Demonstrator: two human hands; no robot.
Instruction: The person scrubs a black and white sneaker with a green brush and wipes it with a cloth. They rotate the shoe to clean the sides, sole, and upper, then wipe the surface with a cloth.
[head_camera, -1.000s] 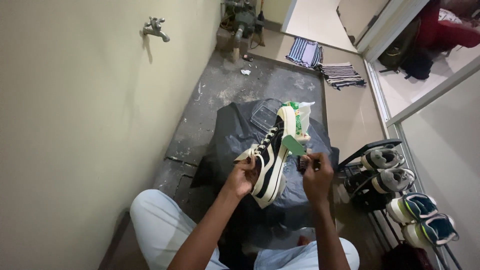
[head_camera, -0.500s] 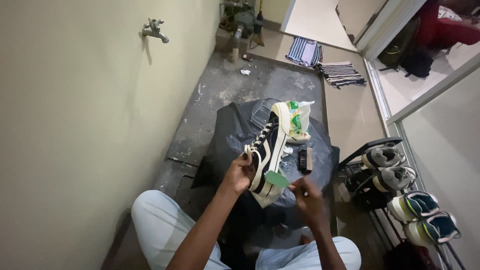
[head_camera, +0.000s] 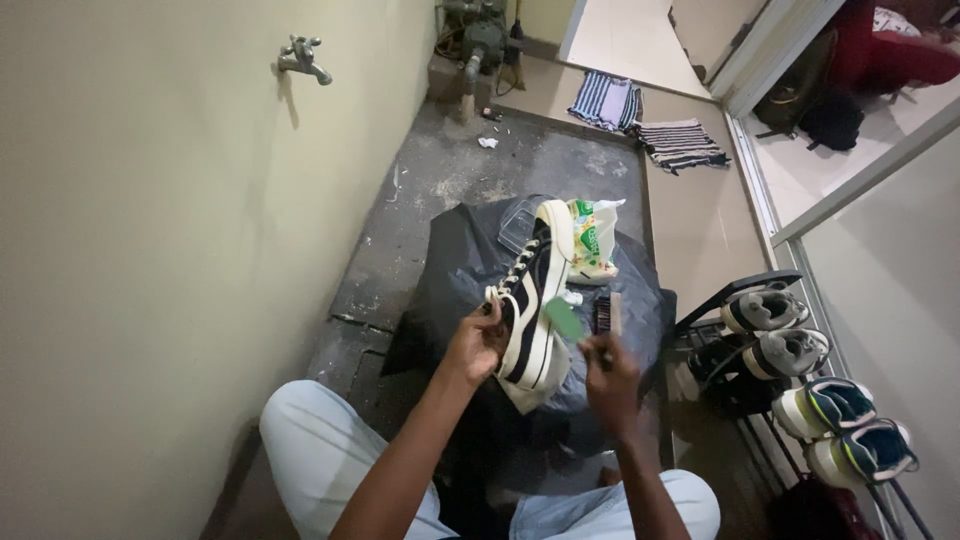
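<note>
- Sneaker (head_camera: 530, 300), black with a white stripe, white laces and a thick cream sole, is held tilted over the middle of a black plastic sheet (head_camera: 450, 260) spread on the concrete floor (head_camera: 440, 170); its toe points away from the person and its heel hangs near the sheet's near edge.
- Left hand (head_camera: 476, 345) is curled around the sneaker's heel end, fingers closed on the upper by the laces.
- Right hand (head_camera: 608, 372) is closed, pinching a small green pad (head_camera: 565, 320) whose far end rests against the cream sole on the sneaker's right side.
- Pale trousers (head_camera: 320, 450) cover the person's knees at the sheet's near edge.
- A brush (head_camera: 607, 313) with dark bristles lies on the sheet just beyond the right hand, near the sheet's right edge.
- A green and white pouch (head_camera: 592, 240) stands beside the sneaker's toe, toward the sheet's far right corner, with a clear plastic lid (head_camera: 517, 220) just left of the toe.
- A black shoe rack (head_camera: 760, 380) stands right of the sheet, holding grey shoes and green-trimmed sports shoes.
- Striped cloths (head_camera: 680, 140) lie on the tiles well beyond the sheet.
- A metal tap (head_camera: 303, 57) juts from the left wall, and a pump with pipes (head_camera: 480, 40) sits at the floor's far end.
</note>
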